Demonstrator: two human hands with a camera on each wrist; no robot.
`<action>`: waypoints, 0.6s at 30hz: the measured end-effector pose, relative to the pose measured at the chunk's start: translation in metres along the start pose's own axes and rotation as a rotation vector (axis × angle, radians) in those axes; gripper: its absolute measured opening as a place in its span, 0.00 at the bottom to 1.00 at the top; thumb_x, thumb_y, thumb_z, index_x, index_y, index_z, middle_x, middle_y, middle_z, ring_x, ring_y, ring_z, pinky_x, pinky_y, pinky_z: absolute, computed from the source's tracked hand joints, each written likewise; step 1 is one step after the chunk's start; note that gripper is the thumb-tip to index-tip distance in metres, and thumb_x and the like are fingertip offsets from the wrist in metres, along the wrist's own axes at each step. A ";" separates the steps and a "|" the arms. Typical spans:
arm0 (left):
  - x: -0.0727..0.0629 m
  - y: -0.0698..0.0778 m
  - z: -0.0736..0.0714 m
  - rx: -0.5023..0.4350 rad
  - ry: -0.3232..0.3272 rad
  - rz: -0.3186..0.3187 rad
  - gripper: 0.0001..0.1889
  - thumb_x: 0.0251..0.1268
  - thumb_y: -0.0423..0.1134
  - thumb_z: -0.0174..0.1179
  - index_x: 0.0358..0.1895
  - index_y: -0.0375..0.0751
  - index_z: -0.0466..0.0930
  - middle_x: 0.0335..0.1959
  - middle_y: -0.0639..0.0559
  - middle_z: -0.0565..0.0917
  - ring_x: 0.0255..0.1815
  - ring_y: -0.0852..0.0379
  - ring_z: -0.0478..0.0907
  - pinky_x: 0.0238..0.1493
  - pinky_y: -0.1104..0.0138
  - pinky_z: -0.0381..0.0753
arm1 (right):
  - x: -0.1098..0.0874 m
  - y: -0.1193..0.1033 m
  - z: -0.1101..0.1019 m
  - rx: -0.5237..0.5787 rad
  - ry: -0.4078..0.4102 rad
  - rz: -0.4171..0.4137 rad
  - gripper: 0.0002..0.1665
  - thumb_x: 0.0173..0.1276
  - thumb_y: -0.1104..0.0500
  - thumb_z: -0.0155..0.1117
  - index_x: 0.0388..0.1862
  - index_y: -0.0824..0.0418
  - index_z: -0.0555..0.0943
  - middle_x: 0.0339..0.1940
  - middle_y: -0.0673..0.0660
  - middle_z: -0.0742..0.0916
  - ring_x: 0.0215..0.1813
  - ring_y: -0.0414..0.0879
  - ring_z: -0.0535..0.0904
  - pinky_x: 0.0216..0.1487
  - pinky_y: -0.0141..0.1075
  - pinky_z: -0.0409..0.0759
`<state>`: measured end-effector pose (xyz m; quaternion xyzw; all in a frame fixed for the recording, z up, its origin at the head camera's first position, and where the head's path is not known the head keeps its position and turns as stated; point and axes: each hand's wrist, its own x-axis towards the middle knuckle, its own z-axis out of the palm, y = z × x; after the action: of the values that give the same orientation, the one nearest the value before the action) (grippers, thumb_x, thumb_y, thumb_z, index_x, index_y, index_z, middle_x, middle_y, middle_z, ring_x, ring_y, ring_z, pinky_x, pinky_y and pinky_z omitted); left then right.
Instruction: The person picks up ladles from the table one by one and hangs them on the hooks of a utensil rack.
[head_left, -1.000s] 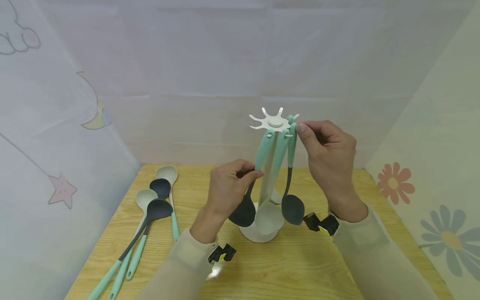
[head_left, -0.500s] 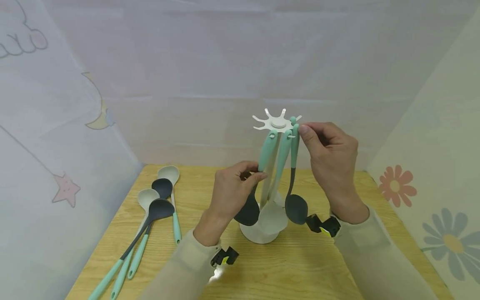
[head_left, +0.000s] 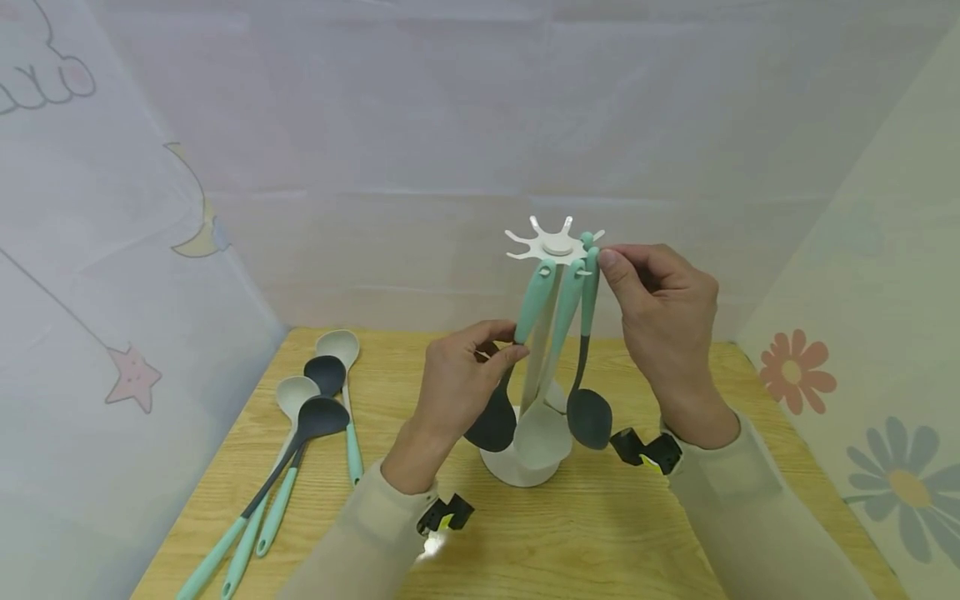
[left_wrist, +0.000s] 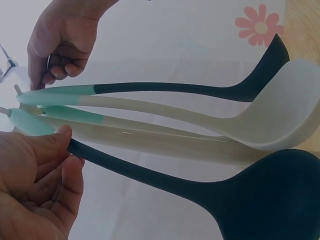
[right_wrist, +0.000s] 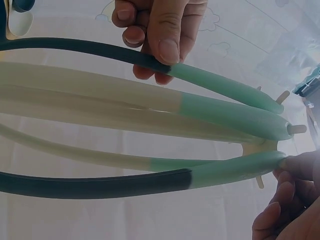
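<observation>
A white utensil stand (head_left: 557, 245) with a star-shaped hook top holds hanging utensils with mint green handles. My left hand (head_left: 468, 367) pinches a dark ladle (head_left: 495, 421) between thumb and fingers, where handle meets neck. The handle hole of this ladle is on a hook. At the right, my right hand (head_left: 663, 317) pinches the handle's top end of a second dark ladle (head_left: 590, 419), thumb and forefinger beside the hook. Between them hangs a cream ladle (head_left: 542, 435). Behind it is another cream utensil (left_wrist: 165, 125), partly hidden. Several hooks toward the back left are bare.
On the wooden table (head_left: 600, 533), several utensils lie at the left: a dark ladle (head_left: 322, 417) across a cream one (head_left: 295, 393), plus another dark one (head_left: 324, 373) and a cream one (head_left: 339, 343). Fabric walls (head_left: 420, 167) enclose the back and sides.
Both hands keep to the same two handles. The stand's top and hanging ladles moved slightly right, then the ladle bowls swung a little back left.
</observation>
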<state>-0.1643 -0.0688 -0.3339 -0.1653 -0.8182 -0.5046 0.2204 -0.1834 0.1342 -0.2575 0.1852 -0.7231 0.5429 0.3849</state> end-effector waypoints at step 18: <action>-0.023 -0.044 -0.033 0.091 0.097 -0.216 0.03 0.75 0.39 0.63 0.42 0.47 0.86 0.32 0.54 0.83 0.34 0.57 0.79 0.36 0.65 0.80 | 0.000 0.000 0.000 0.023 -0.004 -0.022 0.07 0.73 0.65 0.71 0.41 0.70 0.91 0.30 0.36 0.87 0.27 0.36 0.75 0.33 0.26 0.73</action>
<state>-0.1599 -0.1187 -0.3659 -0.0416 -0.8418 -0.4949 0.2115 -0.1831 0.1345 -0.2577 0.1985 -0.7153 0.5468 0.3872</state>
